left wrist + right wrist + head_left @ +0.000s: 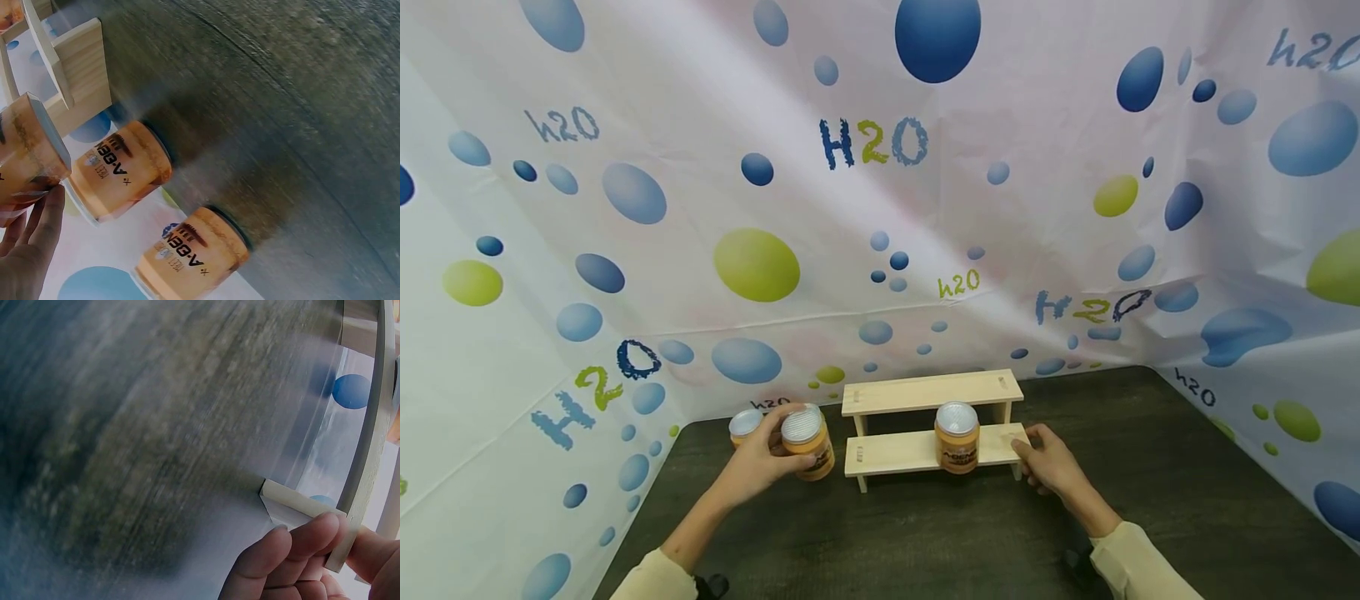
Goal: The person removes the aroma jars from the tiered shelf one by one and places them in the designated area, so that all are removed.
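Left of the wooden step shelf (925,425), the left hand (760,462) wraps around an orange jar (808,446) just above the worktop (925,533), while the right hand (1048,462) pinches the shelf's lower-step end, apparently steadying it.

Open dark desk (1150,500) right of the two-tier pale wooden shelf (925,417); orange silver-lidded jars (747,425) crowd its left.
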A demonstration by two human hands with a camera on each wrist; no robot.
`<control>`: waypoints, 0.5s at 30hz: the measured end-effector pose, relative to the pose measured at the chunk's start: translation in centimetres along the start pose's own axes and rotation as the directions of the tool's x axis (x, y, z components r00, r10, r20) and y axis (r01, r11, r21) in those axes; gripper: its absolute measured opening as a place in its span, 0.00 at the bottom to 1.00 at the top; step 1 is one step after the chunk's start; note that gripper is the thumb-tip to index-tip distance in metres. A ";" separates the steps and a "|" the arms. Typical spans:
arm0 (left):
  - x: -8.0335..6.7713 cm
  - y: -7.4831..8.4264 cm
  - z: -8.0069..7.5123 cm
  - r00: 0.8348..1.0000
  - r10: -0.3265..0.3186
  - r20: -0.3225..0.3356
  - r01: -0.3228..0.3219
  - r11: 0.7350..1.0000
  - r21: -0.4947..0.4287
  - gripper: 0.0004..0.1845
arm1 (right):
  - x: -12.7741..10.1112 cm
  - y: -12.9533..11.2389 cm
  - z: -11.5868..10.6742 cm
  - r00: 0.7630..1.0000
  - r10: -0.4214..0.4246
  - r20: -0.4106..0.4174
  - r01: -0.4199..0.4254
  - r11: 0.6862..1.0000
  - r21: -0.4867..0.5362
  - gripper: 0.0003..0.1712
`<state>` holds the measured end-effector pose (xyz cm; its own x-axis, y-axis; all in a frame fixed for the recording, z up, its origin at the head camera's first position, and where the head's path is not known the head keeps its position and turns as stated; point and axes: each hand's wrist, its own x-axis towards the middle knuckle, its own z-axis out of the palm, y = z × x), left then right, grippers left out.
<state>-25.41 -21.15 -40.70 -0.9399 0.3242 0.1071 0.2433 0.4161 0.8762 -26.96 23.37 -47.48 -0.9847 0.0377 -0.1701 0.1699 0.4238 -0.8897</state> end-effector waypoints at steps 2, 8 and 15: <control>-0.1 -0.1 -0.1 1.000 0.001 -0.006 -0.001 1.000 0.004 0.43 | 0.0 -0.1 0.0 1.000 0.001 -0.003 -0.001 1.000 -0.006 0.21; -0.4 -0.9 -0.1 1.000 0.013 -0.028 -0.012 1.000 0.014 0.43 | 0.0 -0.2 0.0 1.000 0.001 -0.009 -0.001 1.000 -0.016 0.21; -1.0 -2.1 0.2 0.997 -0.037 -0.064 0.039 0.999 0.034 0.41 | 0.0 -0.1 0.0 1.000 0.004 0.000 -0.004 1.000 -0.017 0.22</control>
<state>-24.96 -22.17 -42.70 -0.9617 0.2533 0.1047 0.2144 0.4572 0.8631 -26.96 23.33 -47.41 -0.9840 0.0392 -0.1738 0.1732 0.4393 -0.8815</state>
